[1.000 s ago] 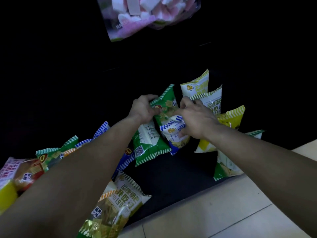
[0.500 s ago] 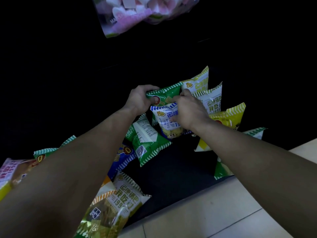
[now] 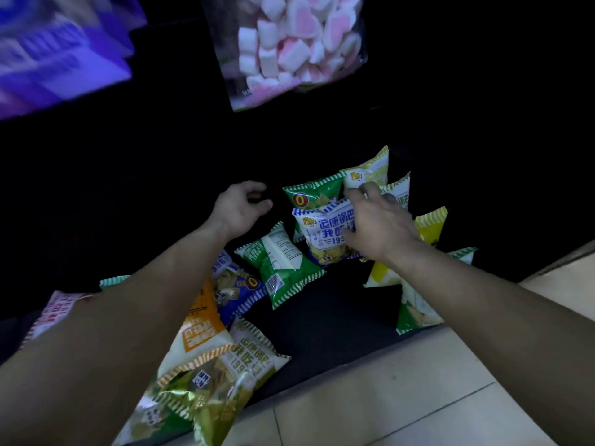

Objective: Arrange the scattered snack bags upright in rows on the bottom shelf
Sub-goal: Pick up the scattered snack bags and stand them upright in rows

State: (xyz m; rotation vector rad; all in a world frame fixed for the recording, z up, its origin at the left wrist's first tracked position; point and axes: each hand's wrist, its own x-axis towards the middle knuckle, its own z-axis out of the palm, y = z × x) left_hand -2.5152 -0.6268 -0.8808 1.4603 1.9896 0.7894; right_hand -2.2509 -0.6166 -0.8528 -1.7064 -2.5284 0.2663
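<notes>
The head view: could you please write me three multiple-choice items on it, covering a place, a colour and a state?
1. Where in the view is the marshmallow bag? A at the bottom edge; B at the far right; C at the top.
2. Which colour are the edge stripes of the snack bag under the right hand? A red; B blue; C black.
3. The left hand is: A empty, fingers loosely curled; B gripping a bag; C out of view.
Answers: 1 C, it shows at the top edge, above both hands; 2 B, blue stripes run along its top seam; 3 A, nothing lies between its fingers.
</notes>
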